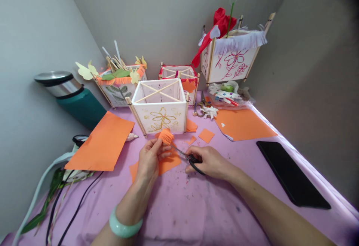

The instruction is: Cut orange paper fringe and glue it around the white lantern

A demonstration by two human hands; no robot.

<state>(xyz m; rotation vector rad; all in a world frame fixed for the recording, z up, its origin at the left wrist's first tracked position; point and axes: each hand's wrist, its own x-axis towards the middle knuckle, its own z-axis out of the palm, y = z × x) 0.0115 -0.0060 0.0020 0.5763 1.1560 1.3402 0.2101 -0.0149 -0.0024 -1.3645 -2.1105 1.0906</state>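
Between the thumb and fingers of my left hand (151, 156) is a small piece of orange paper (166, 136) with fine slits cut into it. My right hand (206, 160) grips black-handled scissors (194, 160), their blades pointing left at the lower edge of that piece. Below the left hand lies a larger orange sheet (171, 163), partly covered by it. Just behind both hands stands a white box lantern (162, 115) with wooden corner sticks and a yellow flower drawn on its front. A square orange scrap (206, 136) lies to the right of the piece.
Orange sheets lie at left (102, 145) and right (245, 124). A black phone (293, 173) rests near the right edge. A teal bottle (81, 102), decorated boxes, a second pair of scissors (200, 108) and a bag of markers (230, 95) stand behind. Cables (81, 205) run along the left.
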